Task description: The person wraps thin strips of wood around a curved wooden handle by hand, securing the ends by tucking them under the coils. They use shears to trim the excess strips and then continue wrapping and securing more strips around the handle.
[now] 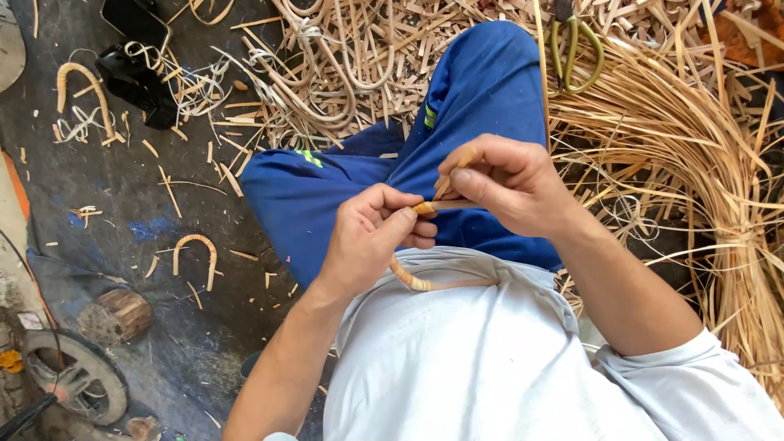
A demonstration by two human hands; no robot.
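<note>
My left hand (371, 233) grips a curved cane piece (420, 282) wrapped in tan strip; the piece bends down over my white shirt. My right hand (502, 181) pinches the thin rattan strip (445, 186) at the top end of that piece, fingertips almost touching my left thumb. A long thin strip (541, 65) runs up from my right hand toward the far pile. Both hands hover above my lap, over blue trousers (343, 188).
A thick bundle of long rattan strips (694, 155) curves along the right. Cut scraps (367, 57) cover the floor ahead. Green-handled scissors (576, 49) lie on the pile. Finished curved handles (196, 253), (82, 86) lie left, near a wooden block (122, 314) and a black object (135, 77).
</note>
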